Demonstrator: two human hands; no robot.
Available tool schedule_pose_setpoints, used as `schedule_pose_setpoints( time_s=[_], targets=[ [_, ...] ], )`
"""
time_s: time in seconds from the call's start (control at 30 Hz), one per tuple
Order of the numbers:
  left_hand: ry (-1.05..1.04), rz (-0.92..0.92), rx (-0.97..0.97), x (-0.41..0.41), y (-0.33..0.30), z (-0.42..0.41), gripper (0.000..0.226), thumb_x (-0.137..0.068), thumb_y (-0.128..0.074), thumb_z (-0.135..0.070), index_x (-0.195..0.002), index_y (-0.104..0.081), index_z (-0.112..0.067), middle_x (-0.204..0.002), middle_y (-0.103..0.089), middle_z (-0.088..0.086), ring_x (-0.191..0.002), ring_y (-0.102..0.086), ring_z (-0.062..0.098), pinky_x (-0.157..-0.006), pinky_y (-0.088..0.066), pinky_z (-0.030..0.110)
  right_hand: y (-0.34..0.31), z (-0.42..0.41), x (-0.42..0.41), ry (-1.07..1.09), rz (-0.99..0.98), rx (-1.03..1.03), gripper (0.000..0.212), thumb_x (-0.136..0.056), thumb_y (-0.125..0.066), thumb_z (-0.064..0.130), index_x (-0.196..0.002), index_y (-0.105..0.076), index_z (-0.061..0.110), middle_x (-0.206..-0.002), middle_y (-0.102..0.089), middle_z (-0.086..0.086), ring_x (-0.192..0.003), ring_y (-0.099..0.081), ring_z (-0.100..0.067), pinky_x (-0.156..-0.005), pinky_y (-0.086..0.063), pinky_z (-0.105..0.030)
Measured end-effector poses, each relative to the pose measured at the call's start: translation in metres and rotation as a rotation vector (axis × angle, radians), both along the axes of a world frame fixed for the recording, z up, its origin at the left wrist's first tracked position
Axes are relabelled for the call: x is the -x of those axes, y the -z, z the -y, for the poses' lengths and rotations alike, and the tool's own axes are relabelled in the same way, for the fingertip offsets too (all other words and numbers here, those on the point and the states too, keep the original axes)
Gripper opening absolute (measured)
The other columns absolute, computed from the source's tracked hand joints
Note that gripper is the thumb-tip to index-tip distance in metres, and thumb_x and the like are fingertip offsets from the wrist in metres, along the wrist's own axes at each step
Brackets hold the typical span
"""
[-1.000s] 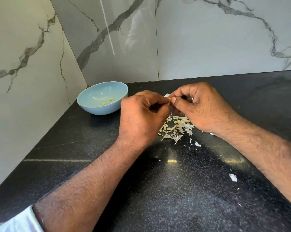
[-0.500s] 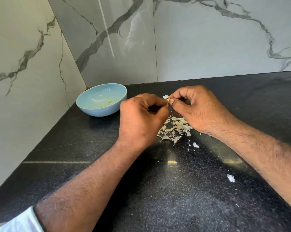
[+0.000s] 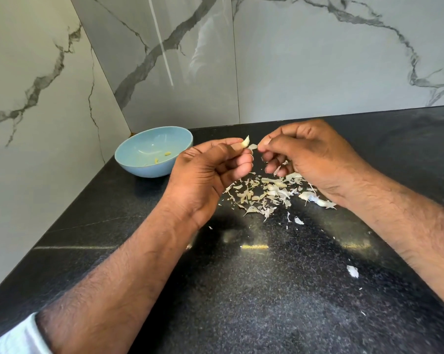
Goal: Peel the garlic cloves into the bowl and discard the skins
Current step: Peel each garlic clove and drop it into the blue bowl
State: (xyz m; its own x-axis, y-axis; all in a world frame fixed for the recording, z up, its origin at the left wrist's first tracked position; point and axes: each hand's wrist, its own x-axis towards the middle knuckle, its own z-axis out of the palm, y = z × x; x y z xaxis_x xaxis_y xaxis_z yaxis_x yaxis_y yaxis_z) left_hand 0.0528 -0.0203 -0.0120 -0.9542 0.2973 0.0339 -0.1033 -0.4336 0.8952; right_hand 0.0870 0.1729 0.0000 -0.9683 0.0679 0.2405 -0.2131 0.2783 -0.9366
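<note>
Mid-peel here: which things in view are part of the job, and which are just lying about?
In the job:
- garlic clove, pinched by left hand
- skin strip, pinched by right hand
- blue bowl
- skin pile

Lying about:
- stray flake
- countertop

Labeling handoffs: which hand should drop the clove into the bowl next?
Left, probably. The left hand already pinches the clove and sits right beside the blue bowl. The right hand pinches a skin flake, farther from the bowl.
</note>
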Motion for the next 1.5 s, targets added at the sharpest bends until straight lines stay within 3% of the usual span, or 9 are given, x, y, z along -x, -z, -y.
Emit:
schedule_pose_setpoints(
  time_s=[0.1,0.2,0.27,0.37,0.53,0.77,0.93,1.2,1.5],
  targets=[
    [0.009,0.050,-0.035,-0.001,-0.004,0.001,0.015,-0.097,-0.062,0.006,-0.096,-0.076,0.001,-0.083,-0.076,0.016,-0.070,-0.075,0.016,-0.062,-0.062,0.023,0.000,-0.005,0.000,0.040,-0.009,-0.143,0.049,-0.103,-0.061,0.045,-0.078,-0.076,0.005,-0.070,-0.075,-0.010,-0.063,-0.072,-0.027,-0.063,-0.060,-0.035],
    [0.012,0.091,-0.072,0.000,-0.006,0.002,0.017,-0.099,-0.059,0.006,-0.096,-0.075,0.001,-0.084,-0.075,0.015,-0.071,-0.075,0.015,-0.062,-0.062,0.022,0.005,-0.008,0.004,0.175,-0.098,-0.442,0.023,-0.084,-0.086,0.038,-0.085,-0.073,0.019,-0.076,-0.073,0.003,-0.060,-0.065,-0.011,-0.058,-0.054,-0.019],
    [0.018,0.087,-0.060,0.000,-0.007,0.003,0.017,-0.098,-0.059,0.006,-0.095,-0.075,0.001,-0.083,-0.075,0.016,-0.070,-0.074,0.015,-0.061,-0.062,0.022,0.007,-0.008,0.005,0.151,-0.159,-0.429,0.027,-0.081,-0.090,0.029,-0.102,-0.074,0.028,-0.088,-0.072,0.008,-0.067,-0.064,-0.004,-0.063,-0.051,-0.017],
    [0.040,0.039,0.014,0.001,-0.004,0.003,0.016,-0.098,-0.059,0.007,-0.098,-0.075,0.003,-0.082,-0.075,0.016,-0.068,-0.072,0.015,-0.062,-0.062,0.023,0.005,-0.005,0.004,0.099,-0.374,-0.386,0.026,-0.093,-0.080,0.021,-0.117,-0.077,0.029,-0.094,-0.074,0.009,-0.078,-0.069,-0.006,-0.070,-0.055,-0.017],
    [0.109,-0.056,0.139,0.002,0.002,0.005,0.014,-0.100,-0.062,0.003,-0.106,-0.075,0.005,-0.086,-0.076,0.017,-0.070,-0.073,0.017,-0.064,-0.062,0.024,0.005,-0.004,0.002,0.107,-0.452,-0.471,0.012,-0.095,-0.078,0.022,-0.105,-0.081,0.026,-0.091,-0.073,0.017,-0.084,-0.070,-0.004,-0.072,-0.053,-0.015],
    [0.065,-0.135,0.110,0.003,0.003,0.006,0.014,-0.092,-0.071,0.004,-0.106,-0.073,0.004,-0.090,-0.075,0.020,-0.072,-0.073,0.020,-0.069,-0.063,0.027,0.004,-0.002,0.000,0.056,-0.495,-0.491,0.009,-0.095,-0.077,0.018,-0.103,-0.081,0.020,-0.087,-0.072,0.015,-0.082,-0.069,-0.008,-0.071,-0.054,-0.017],
    [0.038,-0.216,0.090,0.001,0.000,0.006,0.019,-0.080,-0.076,-0.001,-0.099,-0.075,0.002,-0.086,-0.075,0.019,-0.070,-0.073,0.022,-0.067,-0.063,0.028,0.003,-0.003,-0.001,0.062,-0.518,-0.454,0.010,-0.095,-0.077,0.018,-0.104,-0.081,0.019,-0.086,-0.072,0.014,-0.080,-0.068,-0.009,-0.070,-0.054,-0.019],
    [0.053,-0.295,0.107,0.003,0.002,0.007,0.017,-0.088,-0.072,-0.003,-0.103,-0.074,0.004,-0.087,-0.076,0.020,-0.071,-0.073,0.022,-0.067,-0.063,0.029,0.000,-0.001,-0.003,0.012,-0.481,-0.405,0.007,-0.096,-0.077,0.020,-0.101,-0.082,0.019,-0.085,-0.076,0.015,-0.080,-0.072,-0.006,-0.069,-0.052,-0.015],
    [0.064,-0.415,0.184,0.004,0.007,0.007,0.013,-0.099,-0.066,-0.004,-0.109,-0.070,0.005,-0.090,-0.073,0.017,-0.075,-0.068,0.022,-0.069,-0.060,0.031,0.001,-0.002,0.000,-0.083,-0.263,-0.093,0.009,-0.098,-0.071,0.015,-0.099,-0.080,0.014,-0.081,-0.078,-0.006,-0.071,-0.074,-0.023,-0.069,-0.060,-0.040]
  ],
)
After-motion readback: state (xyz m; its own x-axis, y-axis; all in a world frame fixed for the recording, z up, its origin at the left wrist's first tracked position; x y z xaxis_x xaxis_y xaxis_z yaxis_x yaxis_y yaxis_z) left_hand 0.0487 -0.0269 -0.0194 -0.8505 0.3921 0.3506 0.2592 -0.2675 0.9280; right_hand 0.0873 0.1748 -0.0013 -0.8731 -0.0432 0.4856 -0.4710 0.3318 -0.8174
